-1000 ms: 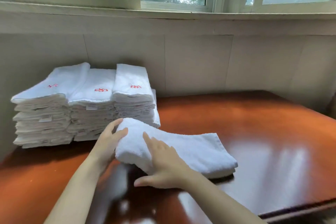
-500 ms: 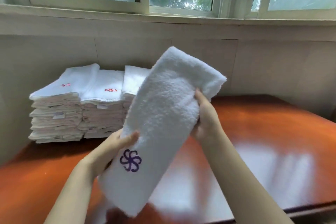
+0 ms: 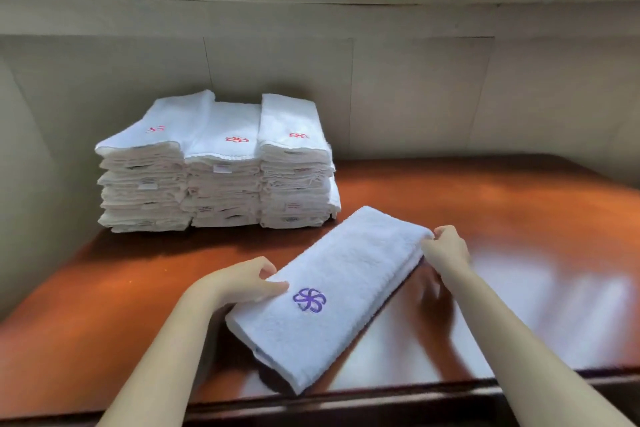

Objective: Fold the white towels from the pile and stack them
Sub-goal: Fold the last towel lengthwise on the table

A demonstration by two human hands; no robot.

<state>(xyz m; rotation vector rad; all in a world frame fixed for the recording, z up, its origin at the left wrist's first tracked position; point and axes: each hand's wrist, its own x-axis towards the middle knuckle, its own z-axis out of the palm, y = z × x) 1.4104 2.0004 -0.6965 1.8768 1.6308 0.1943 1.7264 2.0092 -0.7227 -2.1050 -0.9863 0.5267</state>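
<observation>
A folded white towel (image 3: 343, 284) with a purple flower emblem lies diagonally on the brown table (image 3: 519, 225), near its front edge. My left hand (image 3: 242, 279) grips the towel's left long edge beside the emblem, thumb on top. At the towel's far right corner, my right hand (image 3: 445, 248) pinches the folded layers. Three side-by-side stacks of folded white towels (image 3: 214, 166) with red emblems stand at the back left against the wall.
A tiled wall (image 3: 415, 97) runs along the back of the table, with a window sill and windows above it. The table's dark front edge (image 3: 381, 399) sits just under my forearms. Glossy bare tabletop extends to the right.
The towel lay flat under both hands, was then lifted and turned upright in the air, and now lies on the table again, emblem side up, with both hands on its edges.
</observation>
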